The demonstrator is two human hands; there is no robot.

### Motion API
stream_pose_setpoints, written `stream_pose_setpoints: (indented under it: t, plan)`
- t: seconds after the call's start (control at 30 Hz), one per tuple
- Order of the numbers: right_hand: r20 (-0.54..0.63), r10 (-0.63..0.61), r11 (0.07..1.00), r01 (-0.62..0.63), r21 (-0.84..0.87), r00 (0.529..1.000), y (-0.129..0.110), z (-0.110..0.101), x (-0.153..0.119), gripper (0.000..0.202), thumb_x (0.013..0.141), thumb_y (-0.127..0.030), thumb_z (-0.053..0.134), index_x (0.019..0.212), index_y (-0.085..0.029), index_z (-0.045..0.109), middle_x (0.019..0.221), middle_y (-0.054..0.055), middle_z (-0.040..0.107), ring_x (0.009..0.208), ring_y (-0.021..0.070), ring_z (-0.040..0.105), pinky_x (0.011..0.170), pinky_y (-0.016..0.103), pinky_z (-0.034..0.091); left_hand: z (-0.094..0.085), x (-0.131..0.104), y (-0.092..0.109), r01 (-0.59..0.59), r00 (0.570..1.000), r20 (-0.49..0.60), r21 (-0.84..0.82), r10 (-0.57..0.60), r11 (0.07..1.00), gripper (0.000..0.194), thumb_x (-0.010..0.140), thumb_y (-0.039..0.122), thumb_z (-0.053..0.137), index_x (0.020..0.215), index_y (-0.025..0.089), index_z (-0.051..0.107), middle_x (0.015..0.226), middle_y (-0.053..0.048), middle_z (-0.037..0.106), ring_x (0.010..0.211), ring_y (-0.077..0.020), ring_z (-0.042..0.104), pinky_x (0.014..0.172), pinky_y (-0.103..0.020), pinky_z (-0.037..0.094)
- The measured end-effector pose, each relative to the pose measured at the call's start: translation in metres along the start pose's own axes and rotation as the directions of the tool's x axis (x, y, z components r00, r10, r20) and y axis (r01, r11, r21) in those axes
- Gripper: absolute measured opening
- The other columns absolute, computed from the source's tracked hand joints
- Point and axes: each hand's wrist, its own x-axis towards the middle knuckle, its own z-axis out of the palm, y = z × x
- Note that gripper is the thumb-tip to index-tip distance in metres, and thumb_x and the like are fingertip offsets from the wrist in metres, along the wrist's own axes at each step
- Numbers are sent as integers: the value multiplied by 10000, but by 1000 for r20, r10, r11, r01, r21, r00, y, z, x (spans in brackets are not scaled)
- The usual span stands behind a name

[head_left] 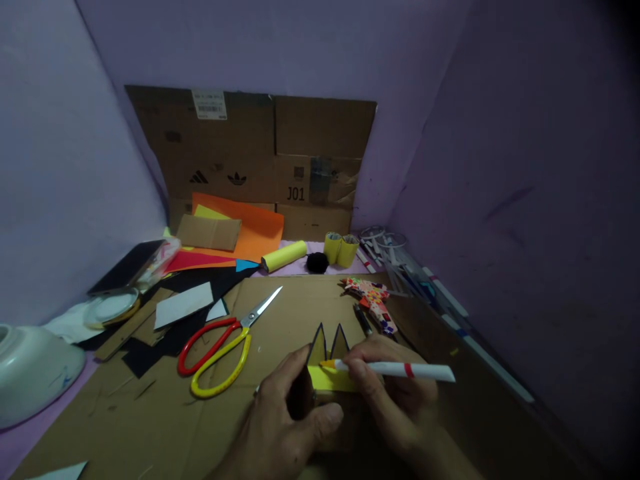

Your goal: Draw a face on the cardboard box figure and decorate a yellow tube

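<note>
My left hand (pixel 287 413) grips the left side of a yellow paper craft piece (pixel 333 381). Two pointed cardboard triangles with dark edges stand up from its back. In my right hand (pixel 400 400) is a white marker pen (pixel 415 371) with a red band and an orange-yellow tip. The pen lies nearly level, its tip at the left triangle's base, just above the yellow strip; whether it touches cannot be told. My right fingers partly hide the right end of the piece. Left of my hands lie open scissors (pixel 245 328) with one red and one yellow handle.
A cardboard sheet (pixel 225 427) covers the work surface. Yellow rolls (pixel 284 256) and a black fuzzy ball (pixel 317 263) sit at the back. Pencils in a patterned pouch (pixel 373 297) lie right. Coloured paper (pixel 265 227), scraps and a white bowl (pixel 37 373) are left; walls enclose both sides.
</note>
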Motion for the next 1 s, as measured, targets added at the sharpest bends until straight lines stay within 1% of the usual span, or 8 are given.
stream_pose_setpoints:
  t: [0.17,0.3,0.4,0.5,0.6,0.73,0.9,1.0]
  plan:
    - [-87,-20,999,18,-26,996,0,-2,1,150,858,-86,553,867,-199,651,719,19,679,617,154,644,554,267,489,0,1,5,-47,998,41,-26,48,999,670,734,434,702,1335,187,538,1328,-121,613,1229,-382,530,980,-464,483]
    - [-20,-13,999,13,-33,1000,0,-1,1,148,868,-123,553,761,-188,633,627,3,630,534,140,596,501,262,443,-1,1,5,-19,1000,0,-6,19,1000,690,720,441,719,1330,172,544,1331,-138,607,1242,-396,516,964,-455,494]
    - [-13,-19,1000,19,-22,1000,0,-1,0,139,873,-125,552,781,-191,632,643,4,637,548,138,603,507,255,452,-1,2,10,-35,998,52,-28,37,999,646,742,411,705,1319,169,548,1282,-132,639,1175,-367,574,953,-435,502]
    - [-67,-31,999,28,-37,997,1,-1,1,141,867,-106,564,886,-211,654,725,18,688,617,148,646,550,253,499,-1,3,14,-70,992,103,-87,79,994,588,762,356,687,1310,187,553,1250,-102,660,1125,-333,611,963,-410,498]
    - [-115,-69,997,63,-54,991,1,-1,2,177,853,-95,575,945,-218,662,760,33,706,637,162,664,546,259,527,-2,3,14,-64,993,89,-87,72,994,613,755,353,691,1327,190,542,1289,-103,638,1185,-354,571,1003,-438,469]
    - [-90,-52,996,45,-77,995,1,-2,3,172,855,-99,578,946,-215,667,753,36,708,630,167,671,541,265,539,-2,2,12,-28,998,58,-57,31,998,669,745,388,707,1353,182,518,1342,-126,599,1254,-387,508,1017,-469,454]
    - [-67,-51,997,47,-59,996,2,-3,1,133,864,-130,580,930,-212,662,750,33,709,631,166,676,547,264,532,-1,2,18,-94,984,136,-154,115,984,525,811,344,674,1304,230,534,1282,-71,637,1158,-302,593,995,-399,477]
    - [-25,-41,997,39,-60,999,1,-3,0,115,869,-140,572,893,-206,663,727,32,702,620,164,670,552,269,522,-1,2,19,-89,986,130,-143,108,986,457,820,320,669,1256,243,555,1192,-38,670,1079,-261,625,959,-354,489]
